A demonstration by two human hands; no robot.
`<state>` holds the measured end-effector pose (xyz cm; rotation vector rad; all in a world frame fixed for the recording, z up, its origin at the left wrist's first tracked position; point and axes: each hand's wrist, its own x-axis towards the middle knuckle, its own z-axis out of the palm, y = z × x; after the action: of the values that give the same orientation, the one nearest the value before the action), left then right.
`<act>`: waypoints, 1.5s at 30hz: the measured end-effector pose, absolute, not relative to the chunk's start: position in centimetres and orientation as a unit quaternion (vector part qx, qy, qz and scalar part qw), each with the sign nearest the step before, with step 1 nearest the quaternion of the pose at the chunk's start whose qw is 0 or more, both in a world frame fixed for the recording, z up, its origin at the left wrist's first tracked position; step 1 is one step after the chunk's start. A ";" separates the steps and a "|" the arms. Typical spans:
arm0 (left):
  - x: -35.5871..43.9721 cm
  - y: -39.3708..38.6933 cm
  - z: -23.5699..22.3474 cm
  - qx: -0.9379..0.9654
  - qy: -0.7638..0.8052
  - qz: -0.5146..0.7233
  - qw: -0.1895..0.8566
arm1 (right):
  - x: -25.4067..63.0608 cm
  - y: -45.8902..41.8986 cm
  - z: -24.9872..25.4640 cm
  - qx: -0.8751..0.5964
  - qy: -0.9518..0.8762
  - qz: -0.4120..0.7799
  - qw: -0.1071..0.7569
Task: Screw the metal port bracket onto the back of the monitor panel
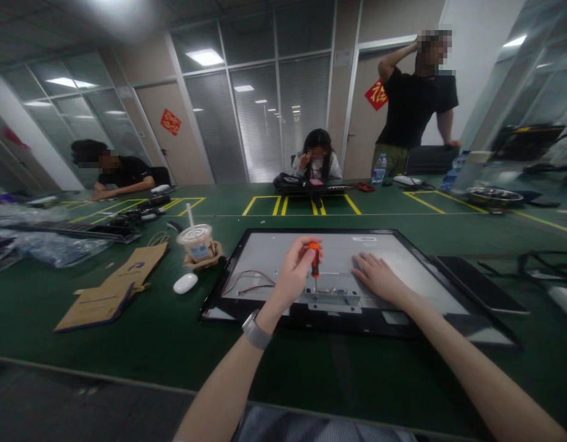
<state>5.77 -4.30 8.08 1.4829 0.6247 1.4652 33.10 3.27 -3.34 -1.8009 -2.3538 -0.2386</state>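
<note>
My left hand (296, 265), with a watch at its wrist, is closed around the orange and black handle of a screwdriver (315, 261). The screwdriver stands upright, its shaft pointing down at a metal bracket with connector ports (335, 299). That bracket sits near the front edge of a large flat display panel (265, 250) with a grey back and black frame. Flat on the panel's back, to the right of the bracket, rests my right hand (378, 276), fingers spread. Thin wires (256, 286) lie on the panel to the left. Whether the tip touches a screw is too small to tell.
On the green table (173, 356), a drink cup with straw (197, 241), a white mouse (185, 283) and a brown paper bag (122, 285) lie left. A dark flat slab (479, 283) is right of the panel. Three people are across the table.
</note>
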 end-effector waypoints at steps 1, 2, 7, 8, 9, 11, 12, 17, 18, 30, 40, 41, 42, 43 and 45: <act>5.8 -4.3 8.1 0.599 0.243 0.594 0.479 | 33.1 3.2 -3.3 -0.605 -0.788 -0.077 0.082; 5.8 -4.3 8.1 0.596 0.236 0.593 0.488 | 33.1 3.2 -3.2 -0.606 -0.788 -0.074 0.080; 5.5 -4.2 8.2 0.621 0.260 0.593 0.442 | 33.0 3.1 -2.9 -0.606 -0.789 -0.072 0.076; 5.5 -4.2 8.2 0.627 0.264 0.592 0.433 | 33.0 3.1 -2.9 -0.605 -0.789 -0.072 0.077; 5.4 -4.2 8.3 0.630 0.263 0.591 0.429 | 33.0 3.1 -2.9 -0.605 -0.789 -0.071 0.077; 5.3 -4.1 8.3 0.633 0.255 0.589 0.433 | 33.0 3.2 -2.9 -0.604 -0.790 -0.070 0.078; 5.2 -4.1 8.2 0.634 0.250 0.586 0.438 | 33.0 3.2 -3.0 -0.604 -0.790 -0.070 0.078; 5.3 -4.3 8.3 0.631 0.247 0.588 0.443 | 33.0 3.0 -2.8 -0.605 -0.790 -0.068 0.076; 5.3 -4.4 8.3 0.628 0.252 0.593 0.437 | 33.0 3.0 -2.8 -0.605 -0.790 -0.068 0.076; 5.4 -4.7 8.6 0.649 0.275 0.622 0.341 | 32.7 2.8 -2.6 -0.605 -0.790 -0.076 0.069; 5.7 -4.5 8.2 0.642 0.291 0.621 0.343 | 32.9 3.0 -2.8 -0.594 -0.796 -0.077 0.086; 5.7 -4.5 8.2 0.641 0.292 0.621 0.344 | 32.9 3.0 -2.8 -0.596 -0.795 -0.077 0.084; 5.7 -4.6 8.3 0.641 0.293 0.617 0.349 | 32.9 3.0 -2.7 -0.598 -0.794 -0.077 0.081; 5.7 -4.6 8.3 0.643 0.293 0.612 0.356 | 32.9 3.0 -2.7 -0.599 -0.793 -0.076 0.079; 5.7 -4.7 8.4 0.640 0.288 0.602 0.382 | 32.9 3.0 -2.7 -0.602 -0.791 -0.074 0.078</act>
<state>5.68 -4.71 8.37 1.6316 0.7345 1.5347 32.88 2.96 -2.68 -1.8015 -2.3691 -0.2226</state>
